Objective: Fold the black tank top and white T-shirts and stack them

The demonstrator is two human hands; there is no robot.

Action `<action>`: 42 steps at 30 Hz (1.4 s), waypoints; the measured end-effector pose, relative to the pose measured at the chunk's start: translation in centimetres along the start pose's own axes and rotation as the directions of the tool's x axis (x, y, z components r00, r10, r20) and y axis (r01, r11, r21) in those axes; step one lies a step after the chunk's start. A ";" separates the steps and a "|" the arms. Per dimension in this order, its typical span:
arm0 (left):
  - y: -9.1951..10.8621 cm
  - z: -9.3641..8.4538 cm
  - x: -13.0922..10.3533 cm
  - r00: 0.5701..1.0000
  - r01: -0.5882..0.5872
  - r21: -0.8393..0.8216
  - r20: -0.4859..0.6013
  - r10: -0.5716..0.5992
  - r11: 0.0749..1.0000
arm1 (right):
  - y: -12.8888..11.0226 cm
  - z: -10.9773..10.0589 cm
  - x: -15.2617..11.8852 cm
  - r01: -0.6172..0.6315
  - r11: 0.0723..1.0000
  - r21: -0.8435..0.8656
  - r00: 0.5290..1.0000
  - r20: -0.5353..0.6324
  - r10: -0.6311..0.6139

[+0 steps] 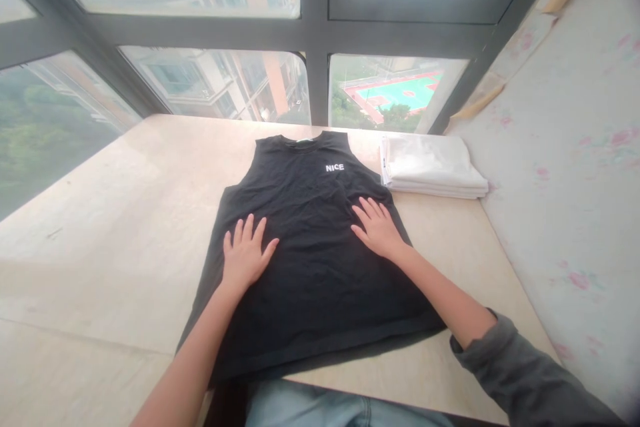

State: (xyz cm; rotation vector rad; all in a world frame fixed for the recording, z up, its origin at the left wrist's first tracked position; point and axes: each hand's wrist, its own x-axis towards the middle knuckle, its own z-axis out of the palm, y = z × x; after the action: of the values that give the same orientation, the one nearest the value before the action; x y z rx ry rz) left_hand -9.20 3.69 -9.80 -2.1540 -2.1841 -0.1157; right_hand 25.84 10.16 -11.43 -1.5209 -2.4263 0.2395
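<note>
A black sleeveless shirt [310, 293] lies spread out, front side up, its neckline toward the window and its hem near my lap. White letters reading NICE [335, 167] are printed on its upper chest. My left hand [246, 252] rests flat on the left side of the shirt, fingers spread. On the right side of the cloth, my right hand [379, 228] also lies flat with its fingers apart. Neither hand grips the fabric. Small wrinkles run across the chest between and above the hands.
The shirt lies on a pale stone-like sill [115, 233]. A stack of folded white cloth [430, 163] sits at the back right, close to the shirt's shoulder. Grey-framed windows [315, 33] border the far side. A flower-patterned wall [575, 213] stands along the right.
</note>
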 end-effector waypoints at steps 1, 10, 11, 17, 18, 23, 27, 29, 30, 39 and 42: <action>-0.8 0.1 0.4 1.000 -0.001 0.002 0.010 0.001 1.000 | -0.2 0.3 0.4 0.005 1.000 -0.005 1.000 -0.003 -0.005; -1.1 -2.2 1.6 0.992 -0.078 -0.065 -0.103 0.071 0.995 | -3.4 -0.6 3.6 -0.034 0.999 0.042 0.999 -0.038 0.035; -0.3 -2.8 0.3 0.984 -0.151 -0.104 -0.113 0.139 0.983 | -4.0 -1.3 2.7 -0.008 0.998 0.058 0.999 -0.045 0.010; 3.6 -5.2 -10.5 0.851 -0.515 -0.288 -0.058 0.522 0.808 | -8.2 -4.5 -8.3 0.370 0.892 0.261 0.920 0.033 -0.391; 3.7 -5.1 -11.8 0.843 -0.528 -0.297 -0.069 0.533 0.796 | -8.6 -4.4 -10.0 0.395 0.877 0.274 0.905 0.047 -0.423; 3.1 -4.4 -13.9 0.862 -0.507 -0.304 -0.159 0.482 0.807 | -8.9 -2.6 -13.4 0.377 0.891 0.254 0.923 -0.031 -0.382; 2.6 -4.4 -13.9 0.850 -0.527 -0.263 -0.172 0.498 0.808 | -8.5 -1.7 -12.8 0.323 0.919 0.226 0.945 -0.125 -0.302; 2.1 -4.4 -14.1 0.837 -0.546 -0.252 -0.167 0.520 0.799 | -8.6 -1.6 -12.7 0.320 0.920 0.227 0.946 -0.138 -0.295; 1.9 -4.4 -14.3 0.832 -0.554 -0.249 -0.163 0.530 0.794 | -8.6 -1.6 -12.8 0.321 0.918 0.232 0.945 -0.141 -0.295; 0.7 -3.4 -14.5 0.847 -0.519 -0.221 -0.268 0.460 0.826 | -8.8 -1.2 -13.9 0.299 0.920 0.255 0.951 -0.163 -0.264; 0.8 -3.4 -14.2 0.890 -0.430 -0.322 -0.307 0.336 0.844 | -8.8 -1.2 -13.6 0.300 0.919 0.257 0.948 -0.185 -0.258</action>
State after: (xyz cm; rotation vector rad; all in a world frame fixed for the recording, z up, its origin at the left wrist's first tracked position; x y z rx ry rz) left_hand -8.25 -10.75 -7.88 -2.5703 -1.6582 -0.7938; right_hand 24.31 -5.93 -9.69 -1.0195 -2.3359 0.3811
